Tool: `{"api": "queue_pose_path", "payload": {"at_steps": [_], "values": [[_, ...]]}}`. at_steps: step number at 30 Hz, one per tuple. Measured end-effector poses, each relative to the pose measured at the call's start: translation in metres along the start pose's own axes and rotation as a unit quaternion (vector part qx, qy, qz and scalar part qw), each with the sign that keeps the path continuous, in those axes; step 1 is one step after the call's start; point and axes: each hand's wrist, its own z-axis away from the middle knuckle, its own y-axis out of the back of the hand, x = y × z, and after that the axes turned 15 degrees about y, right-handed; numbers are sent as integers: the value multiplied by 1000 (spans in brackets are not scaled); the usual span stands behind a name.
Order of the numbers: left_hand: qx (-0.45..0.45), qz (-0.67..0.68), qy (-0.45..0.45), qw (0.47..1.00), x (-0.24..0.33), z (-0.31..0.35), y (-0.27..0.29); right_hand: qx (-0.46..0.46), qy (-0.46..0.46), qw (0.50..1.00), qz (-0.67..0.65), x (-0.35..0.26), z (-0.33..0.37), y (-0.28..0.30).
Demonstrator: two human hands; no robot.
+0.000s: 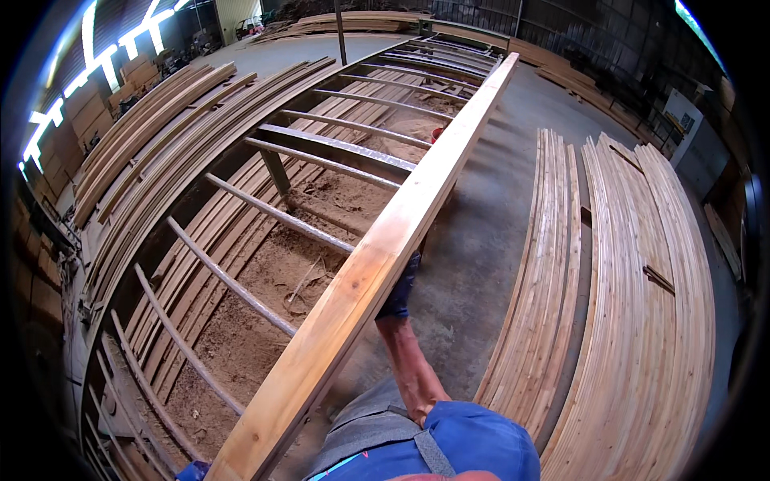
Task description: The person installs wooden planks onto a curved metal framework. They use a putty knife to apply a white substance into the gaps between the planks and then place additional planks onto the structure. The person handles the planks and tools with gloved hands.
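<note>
A long, pale wooden beam (353, 293) with a few knots runs from the near left to the far right, across the bars of a metal roller frame (282, 215). My right hand (399, 290), in a dark blue glove, is closed against the beam's right side, its fingertips partly hidden by the wood. At the lower edge, my left hand (192, 471) shows only as a bit of blue glove against the beam's left side; the rest is cut off.
Planks and sawdust (241, 317) lie beneath the frame. Long boards (192, 152) are stacked along its left. Flat stacks of boards (642, 313) lie on the concrete floor (469, 256) to the right. A red object (437, 135) shows beyond the beam, and a thin post (340, 32) stands farther back.
</note>
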Motion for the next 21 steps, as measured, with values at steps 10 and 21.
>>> {"api": "queue_pose_path", "payload": {"at_steps": [10,21], "values": [[-16,8,-8,1000,-38,-40,45,44,-99,990,-86,93,30,-34],[-53,5,34,998,-59,-93,79,-14,-193,979,-67,162,20,-40]]}}
